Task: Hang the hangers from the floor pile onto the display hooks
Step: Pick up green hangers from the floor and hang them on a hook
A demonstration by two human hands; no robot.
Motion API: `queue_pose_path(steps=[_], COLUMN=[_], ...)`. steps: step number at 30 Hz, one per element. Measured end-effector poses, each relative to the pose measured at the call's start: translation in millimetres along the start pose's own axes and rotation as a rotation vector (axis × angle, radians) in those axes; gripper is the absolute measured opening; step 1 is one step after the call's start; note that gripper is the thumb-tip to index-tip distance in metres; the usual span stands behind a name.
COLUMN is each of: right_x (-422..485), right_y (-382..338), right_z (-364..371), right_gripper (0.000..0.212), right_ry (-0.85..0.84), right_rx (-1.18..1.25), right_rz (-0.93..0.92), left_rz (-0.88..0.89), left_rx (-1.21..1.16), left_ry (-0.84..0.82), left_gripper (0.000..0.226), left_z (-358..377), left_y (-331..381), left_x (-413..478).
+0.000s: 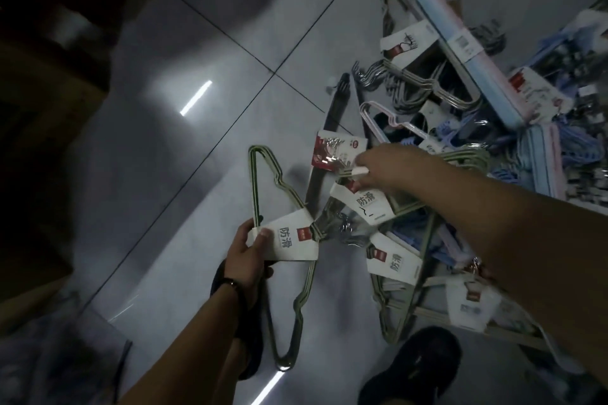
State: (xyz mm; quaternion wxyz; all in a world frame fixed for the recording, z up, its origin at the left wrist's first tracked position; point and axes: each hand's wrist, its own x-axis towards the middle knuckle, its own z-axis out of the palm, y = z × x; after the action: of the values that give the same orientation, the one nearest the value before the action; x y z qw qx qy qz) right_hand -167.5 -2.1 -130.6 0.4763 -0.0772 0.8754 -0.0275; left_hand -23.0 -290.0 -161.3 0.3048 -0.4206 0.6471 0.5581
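Observation:
A pile of bundled hangers (460, 128) lies on the grey tiled floor at the right, in green, grey, blue and pink, each bundle wrapped in a white paper label. My left hand (248, 256) grips a green hanger bundle (263, 181) by its white label, holding it above the floor. My right hand (391, 171) reaches into the pile and pinches the top of a second green bundle (371, 204) near its label. No display hooks are in view.
Dark cardboard boxes (42, 141) stand along the left edge. My two feet in dark sandals (418, 368) stand at the bottom, close to the pile. Long blue and pink packs (467, 52) lie across the pile's far side. A ceiling light reflects off the tiles.

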Motion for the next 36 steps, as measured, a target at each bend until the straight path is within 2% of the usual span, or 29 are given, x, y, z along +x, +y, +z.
queue_pose_path(steps=[2, 5, 8, 11, 13, 15, 19, 21, 23, 26, 28, 29, 31, 33, 36], right_x=[-13, -33, -63, -97, -108, -113, -118, -120, -120, -126, -133, -140, -140, -135, -138], right_y=[13, 35, 57, 72, 75, 71, 53, 43, 36, 36, 34, 28, 20, 8, 7], right_z=[-14, -39, -57, -56, -44, -30, -13, -8, 4, 15, 20, 23, 27, 28, 31], right_gripper=[0.042, 0.042, 0.041, 0.031, 0.025, 0.021, 0.036, 0.033, 0.024, 0.025, 0.018, 0.019, 0.017, 0.005, 0.016], right_ry=[0.036, 0.103, 0.285, 0.512, 0.616, 0.629, 0.596, 0.574, 0.585, 0.577, 0.58, 0.569, 0.516, 0.54, 0.542], right_rx=[0.067, 0.161, 0.27, 0.514, 0.659, 0.805, 1.107, 1.027, 0.867, 0.88, 0.77, 0.731, 0.825, 0.847, 0.941], right_rz=[-0.002, 0.031, 0.057, 0.074, 0.037, -0.031, -0.27, -0.376, -0.466, -0.555, -0.601, -0.606, -0.648, -0.522, -0.458], left_rz=[-0.006, -0.013, -0.001, -0.035, -0.079, -0.111, -0.158, -0.198, -0.253, -0.31, -0.289, -0.258, -0.176, -0.154, -0.193], left_rx=[-0.056, -0.157, -0.24, -0.248, -0.266, -0.295, -0.22, -0.222, -0.291, -0.403, -0.308, -0.211, 0.022, 0.183, 0.171], left_ry=[0.008, 0.001, -0.024, -0.044, -0.059, -0.104, -0.295, -0.384, -0.461, -0.639, -0.728, -0.758, -0.797, -0.781, -0.778], left_gripper=[0.035, 0.034, 0.033, 0.034, 0.038, 0.041, 0.032, 0.032, 0.043, 0.064, 0.07, 0.066, 0.058, 0.055, 0.055], left_z=[-1, -2, -2, 3, 11, 20, 30, 31, 30, 27, 27, 29, 41, 59, 81], left_y=[0, 5, 14, 19, 24, 28, 40, 46, 53, 67, 74, 78, 82, 80, 63], left_x=[-2, -3, -7, -13, -19, -24, -36, -39, -41, -46, -49, -54, -63, -68, -70])
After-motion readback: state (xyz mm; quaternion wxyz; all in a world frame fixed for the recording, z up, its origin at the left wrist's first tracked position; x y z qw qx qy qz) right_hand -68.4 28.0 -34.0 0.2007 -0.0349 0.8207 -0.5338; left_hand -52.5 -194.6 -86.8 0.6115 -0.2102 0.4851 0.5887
